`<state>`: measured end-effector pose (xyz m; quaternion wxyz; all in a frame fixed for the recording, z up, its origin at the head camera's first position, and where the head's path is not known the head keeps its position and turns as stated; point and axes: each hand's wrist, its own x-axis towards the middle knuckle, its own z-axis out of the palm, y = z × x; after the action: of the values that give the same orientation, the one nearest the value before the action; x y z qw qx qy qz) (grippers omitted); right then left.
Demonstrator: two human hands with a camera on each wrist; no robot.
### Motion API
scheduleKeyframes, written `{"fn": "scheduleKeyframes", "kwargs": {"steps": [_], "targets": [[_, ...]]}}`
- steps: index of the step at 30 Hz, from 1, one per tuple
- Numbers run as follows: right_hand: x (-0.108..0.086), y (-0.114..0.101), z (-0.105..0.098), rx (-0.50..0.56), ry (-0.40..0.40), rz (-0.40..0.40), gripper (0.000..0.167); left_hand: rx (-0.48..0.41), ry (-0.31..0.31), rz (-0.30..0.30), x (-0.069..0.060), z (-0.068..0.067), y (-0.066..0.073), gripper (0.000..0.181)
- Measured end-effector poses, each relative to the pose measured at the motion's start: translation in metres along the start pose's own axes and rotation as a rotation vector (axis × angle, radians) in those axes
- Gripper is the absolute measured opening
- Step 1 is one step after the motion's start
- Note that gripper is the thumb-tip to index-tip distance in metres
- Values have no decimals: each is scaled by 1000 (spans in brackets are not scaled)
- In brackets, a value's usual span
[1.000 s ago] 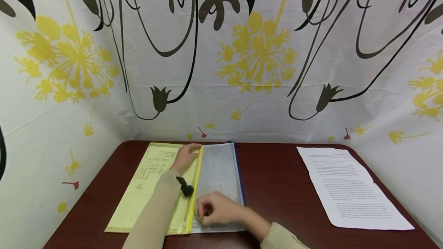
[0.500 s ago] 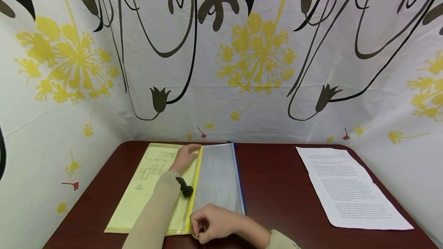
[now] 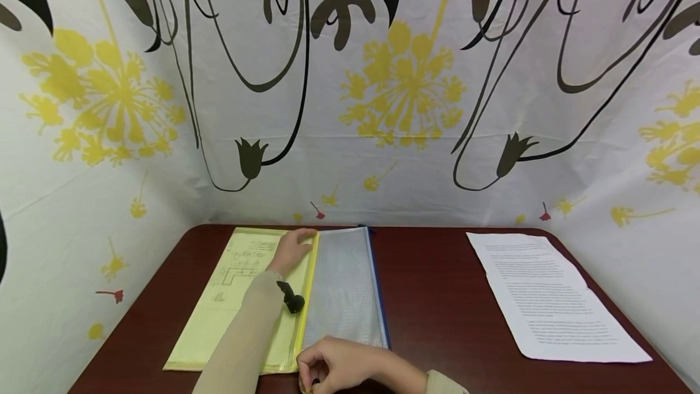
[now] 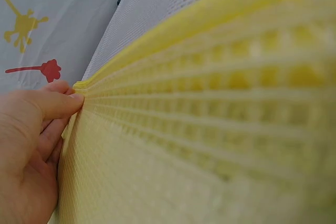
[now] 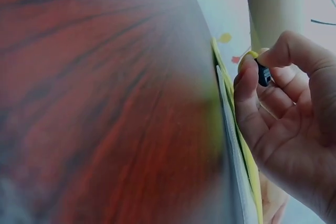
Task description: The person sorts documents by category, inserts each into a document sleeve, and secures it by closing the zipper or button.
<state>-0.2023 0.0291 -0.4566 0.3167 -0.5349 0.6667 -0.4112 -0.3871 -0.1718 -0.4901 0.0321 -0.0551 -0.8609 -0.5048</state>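
Observation:
A yellow mesh zip folder (image 3: pixel 219 327) lies flat on the left part of the table, with a printed drawing showing through it. Its far right corner is pinched between the thumb and fingers of my left hand (image 3: pixel 292 252), by the yellow zip edge (image 4: pixel 173 24). My right hand (image 3: pixel 344 365) is at the folder's near right corner. Between its thumb and index finger it pinches a small black zip slider (image 5: pixel 263 73) with a bit of yellow at its end. A whitish mesh folder with a blue edge (image 3: pixel 344 297) lies partly beneath the yellow one.
Printed white sheets (image 3: pixel 552 297) lie on the right side of the dark red-brown table (image 3: pixel 432 297). A patterned white curtain (image 3: pixel 350 187) stands behind the table and along its sides. A small black device (image 3: pixel 293 303) sits at the left wrist.
My right hand has moved toward me and slightly left along the yellow zip edge to beyond the folder's near corner, still pinching the slider. My left hand stays at the far corner.

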Motion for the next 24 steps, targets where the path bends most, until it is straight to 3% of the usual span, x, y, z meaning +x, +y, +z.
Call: {"fn": "scheduleKeyframes", "kwargs": {"steps": [4,10,14,17,24], "targets": [[-4,2,2,19,9,39,7,7,-3,0,0,0,0,42],[-14,5,0,3,59,83,8,8,-30,-68,0,-2,3,47],[-24,4,-6,-5,95,110,11,36,-37,-49,5,-4,10,52],[-30,3,-10,56,119,128,14,39,-28,-24,6,-5,14,55],[-49,1,-9,128,150,148,14,79,-43,-25,-6,-1,13,56]]}}
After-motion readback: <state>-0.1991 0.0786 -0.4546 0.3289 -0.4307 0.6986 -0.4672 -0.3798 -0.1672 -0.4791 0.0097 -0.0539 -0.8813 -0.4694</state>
